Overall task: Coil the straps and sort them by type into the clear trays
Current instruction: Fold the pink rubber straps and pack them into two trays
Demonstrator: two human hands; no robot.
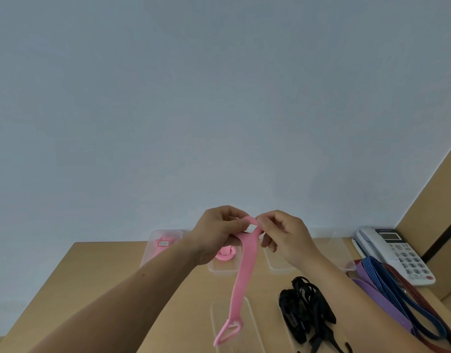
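A pink strap [241,281] hangs in the air above the table, its looped lower end near a clear tray [252,324] at the front. My left hand [216,233] grips the strap's top end, and my right hand [283,235] pinches the same end beside it, where the strap bends into a first turn. A coiled pink strap [225,254] lies in a clear tray [223,267] behind my left hand. Further left, another tray [153,247] holds a pink item with a label. A clear tray [331,247] shows behind my right hand.
A tangle of black straps [306,312] lies at the front right. Purple, blue-striped and dark red straps [397,294] stretch along the right side. A white desk phone [397,253] stands at the back right, next to a brown panel. A pale wall rises behind the table [97,273].
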